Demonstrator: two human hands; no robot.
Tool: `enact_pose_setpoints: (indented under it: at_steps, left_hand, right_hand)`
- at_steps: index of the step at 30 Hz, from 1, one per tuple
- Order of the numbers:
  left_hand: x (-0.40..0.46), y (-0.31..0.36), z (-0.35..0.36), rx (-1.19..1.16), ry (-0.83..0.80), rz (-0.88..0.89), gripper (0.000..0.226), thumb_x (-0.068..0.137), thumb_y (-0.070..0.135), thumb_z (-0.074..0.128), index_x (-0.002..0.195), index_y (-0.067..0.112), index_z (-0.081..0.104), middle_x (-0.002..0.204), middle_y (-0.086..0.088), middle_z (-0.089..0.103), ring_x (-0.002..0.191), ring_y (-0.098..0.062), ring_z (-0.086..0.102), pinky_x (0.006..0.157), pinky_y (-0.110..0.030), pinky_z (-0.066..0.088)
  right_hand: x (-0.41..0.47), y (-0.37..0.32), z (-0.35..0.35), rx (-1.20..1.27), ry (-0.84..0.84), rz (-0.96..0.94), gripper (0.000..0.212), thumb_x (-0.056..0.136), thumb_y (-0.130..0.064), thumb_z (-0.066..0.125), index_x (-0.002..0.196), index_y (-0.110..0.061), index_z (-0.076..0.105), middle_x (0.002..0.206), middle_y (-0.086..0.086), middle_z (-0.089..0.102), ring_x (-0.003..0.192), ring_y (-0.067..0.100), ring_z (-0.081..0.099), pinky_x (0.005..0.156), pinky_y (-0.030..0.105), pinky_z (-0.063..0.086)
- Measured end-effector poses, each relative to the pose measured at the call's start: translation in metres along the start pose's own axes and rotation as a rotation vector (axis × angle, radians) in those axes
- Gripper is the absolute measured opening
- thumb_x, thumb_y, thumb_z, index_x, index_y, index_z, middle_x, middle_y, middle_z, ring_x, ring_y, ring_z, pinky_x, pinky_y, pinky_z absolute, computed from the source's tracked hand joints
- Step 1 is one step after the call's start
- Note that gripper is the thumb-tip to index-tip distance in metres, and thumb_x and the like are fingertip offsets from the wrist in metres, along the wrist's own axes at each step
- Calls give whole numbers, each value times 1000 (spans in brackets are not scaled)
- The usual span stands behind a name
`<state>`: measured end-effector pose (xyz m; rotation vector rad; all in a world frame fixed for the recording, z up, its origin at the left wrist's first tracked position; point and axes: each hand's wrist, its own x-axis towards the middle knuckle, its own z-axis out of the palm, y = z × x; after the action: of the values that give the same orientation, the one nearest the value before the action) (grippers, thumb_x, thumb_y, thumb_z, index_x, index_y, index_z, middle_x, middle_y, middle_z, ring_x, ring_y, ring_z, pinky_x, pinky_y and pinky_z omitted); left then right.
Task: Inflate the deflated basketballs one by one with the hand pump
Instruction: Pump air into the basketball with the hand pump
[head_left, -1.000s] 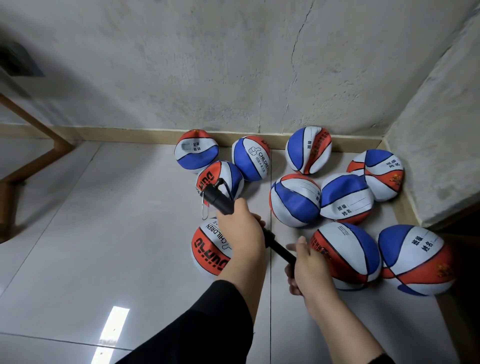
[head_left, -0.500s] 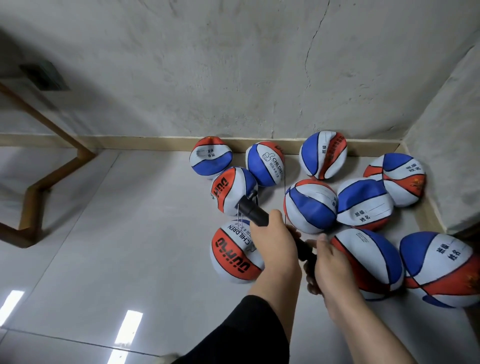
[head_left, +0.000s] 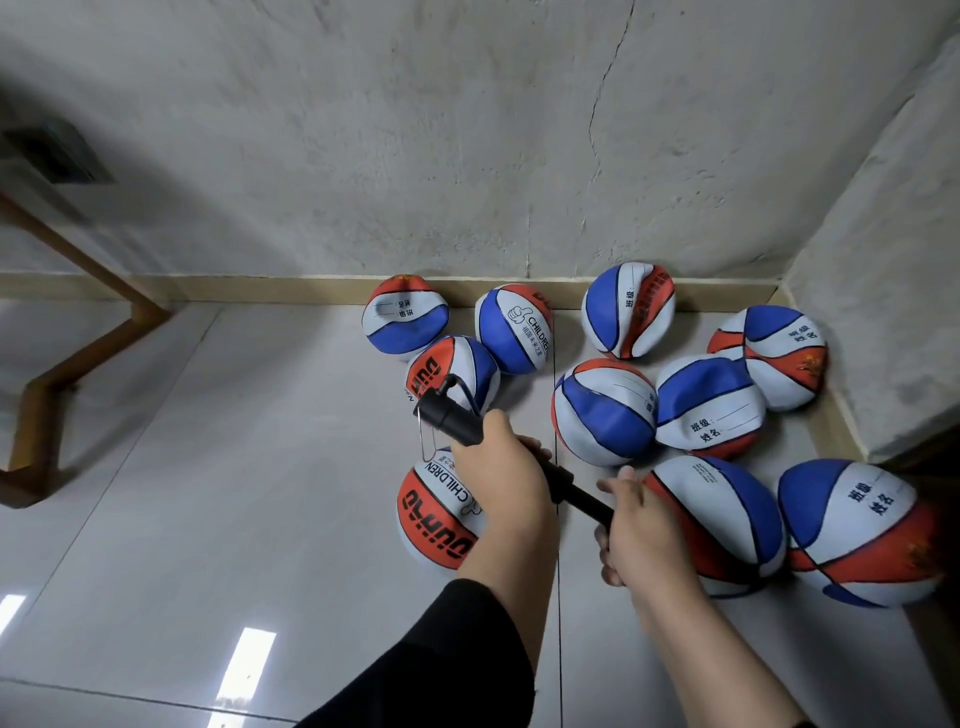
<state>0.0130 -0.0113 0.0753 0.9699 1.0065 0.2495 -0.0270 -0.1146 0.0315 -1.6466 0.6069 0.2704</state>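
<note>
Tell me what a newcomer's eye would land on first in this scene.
First, the cluster of red, white and blue basketballs crowded into the corner where the concrete wall meets the tiled floor, several visibly dented. Next, the black hand pump held above them in the lower middle: the left hand grips its barrel, the right hand its handle end.

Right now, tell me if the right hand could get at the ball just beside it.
Probably yes: the right hand sits right beside that ball with nothing between them, but it grips the pump handle and would have to let go first.
</note>
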Motion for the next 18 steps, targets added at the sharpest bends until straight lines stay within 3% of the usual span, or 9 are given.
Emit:
enact_pose_setpoints:
  at_steps: [2,3,5,6,8,11,14,18]
  left_hand:
    - [-8,-3,3,-14,-19,1,22,92,15,50,105,-2,57,57,-9,56,48,-22,54,47,-28,45]
    - [-11,-6,4,-11,-26,3,15,92,14,50,98,0,55,53,-8,55,47,-22,53,47,-27,44]
    - [-16,-8,6,4,-40,2,8,91,13,50,87,6,50,48,-5,53,47,-23,52,48,-27,43]
    - [-17,-9,6,13,-48,0,8,91,13,50,85,8,50,48,-5,52,48,-23,51,49,-27,42]
    - [-16,-9,6,27,-71,-4,6,91,15,52,88,10,51,52,-6,53,49,-22,52,49,-28,44]
    - [-9,-6,5,42,-71,-14,16,92,18,54,103,7,54,62,-11,55,53,-25,55,51,-33,48]
    - [9,3,0,41,-30,10,23,94,19,52,111,3,55,67,-15,58,52,-25,57,49,-36,52]
    - [26,7,-6,57,-2,47,32,93,22,51,114,-1,56,67,-17,60,52,-25,60,51,-41,55]
  right_hand:
    - [3,-4,7,-49,2,-55,42,107,-50,30,93,-28,63,77,7,57,58,24,48,45,27,40]
    - [4,-5,10,-71,6,-80,46,103,-57,30,94,-29,64,82,6,59,67,25,52,55,31,46]
    - [5,-5,14,-90,13,-108,61,88,-67,26,99,-26,69,85,2,62,79,24,54,73,38,45]
    - [4,-3,15,-88,21,-105,68,83,-69,24,102,-24,71,84,2,62,80,23,54,75,39,44]
    - [3,0,14,-74,24,-71,71,82,-71,25,104,-22,72,80,3,61,73,24,54,67,37,44]
    - [1,0,4,-1,-6,-7,51,103,-57,32,102,-22,69,66,8,56,49,22,46,46,28,36]
    - [0,7,-15,62,1,70,34,109,-40,36,101,-22,64,51,7,47,38,18,33,42,23,26]
    - [1,25,-29,73,38,146,36,110,-42,37,103,-20,63,49,6,46,36,16,31,43,22,25]
